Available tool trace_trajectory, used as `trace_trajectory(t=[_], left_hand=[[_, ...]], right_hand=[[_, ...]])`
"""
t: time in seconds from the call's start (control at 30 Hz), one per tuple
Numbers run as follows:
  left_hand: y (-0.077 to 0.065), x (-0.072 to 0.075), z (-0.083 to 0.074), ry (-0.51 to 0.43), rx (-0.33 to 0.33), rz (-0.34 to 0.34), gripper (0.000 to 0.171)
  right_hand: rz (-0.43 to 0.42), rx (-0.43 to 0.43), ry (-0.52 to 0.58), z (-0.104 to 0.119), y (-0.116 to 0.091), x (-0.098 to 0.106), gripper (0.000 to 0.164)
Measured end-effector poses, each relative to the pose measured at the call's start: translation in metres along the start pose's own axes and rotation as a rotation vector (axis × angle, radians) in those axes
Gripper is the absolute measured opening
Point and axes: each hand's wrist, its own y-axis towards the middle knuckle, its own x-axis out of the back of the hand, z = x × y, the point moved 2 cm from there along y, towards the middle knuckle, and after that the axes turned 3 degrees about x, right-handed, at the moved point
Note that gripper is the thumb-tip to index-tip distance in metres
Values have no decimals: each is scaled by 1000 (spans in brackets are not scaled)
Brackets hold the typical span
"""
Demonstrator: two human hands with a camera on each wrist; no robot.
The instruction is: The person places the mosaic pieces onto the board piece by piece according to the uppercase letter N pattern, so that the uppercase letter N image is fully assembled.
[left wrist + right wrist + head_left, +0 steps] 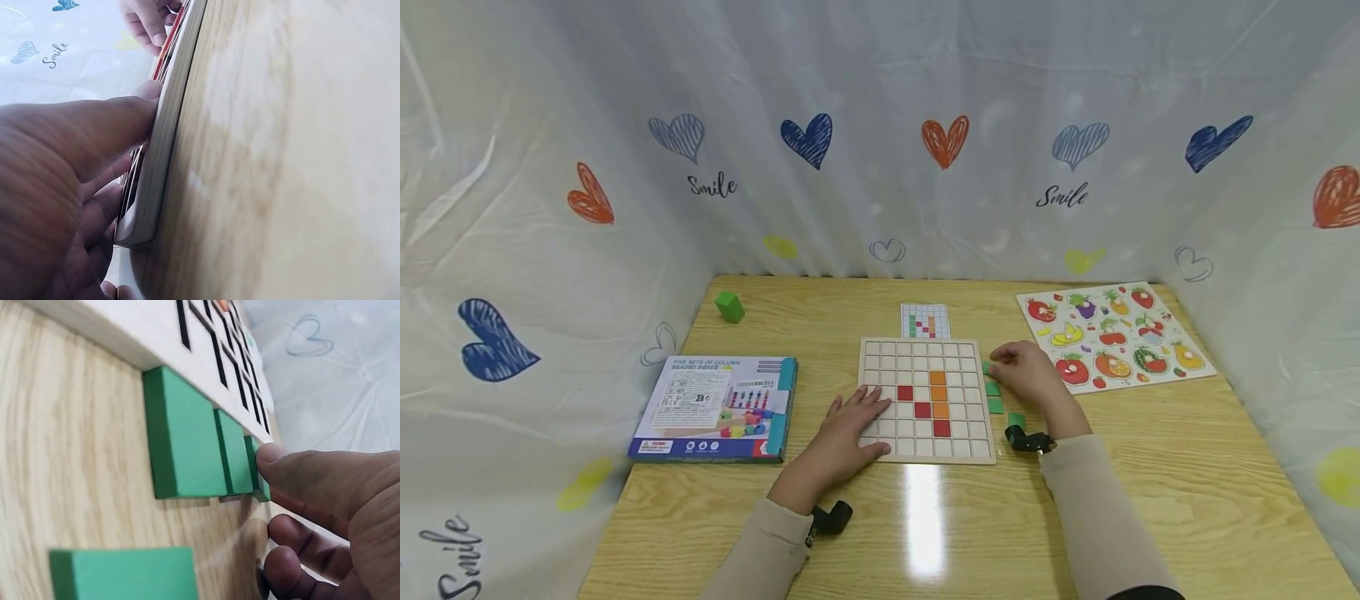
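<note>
A wooden grid board (882,452) lies mid-table with three red tiles (905,392) in a diagonal and three orange tiles (938,394) in a column. My left hand (844,433) rests spread on the board's left side; its thumb (122,125) lies along the near edge in the left wrist view. At the board's right edge my right hand (1028,373) pinches the farthest green tile (255,464), thumb on its face. Two more green tiles (187,440) line up beside the board, and another green tile (125,575) lies apart, nearer the wrist.
Behind the board sits a pattern card (925,321) with coloured squares. A fruit puzzle board (1112,337) lies at the right. On the left are a boxed bead set (715,408) and a green block (730,307). A curtain (880,167) hangs behind the table.
</note>
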Motion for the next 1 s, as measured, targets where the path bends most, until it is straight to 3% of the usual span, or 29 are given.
trace_trajectory(t=[0.5, 0.7, 0.83, 1.0], left_hand=[[0, 0, -1, -1, -6, 5, 72], [-1, 1, -2, 5, -4, 16, 74], [-1, 2, -2, 6, 0, 16, 75], [0, 1, -2, 0, 2, 8, 74]], right_hand=[[-18, 34, -44, -3, -3, -3, 25], [-112, 10, -6, 3, -3, 1, 16], [-186, 46, 35, 25, 2, -2, 14], [-115, 165, 87, 73, 9, -29, 9]])
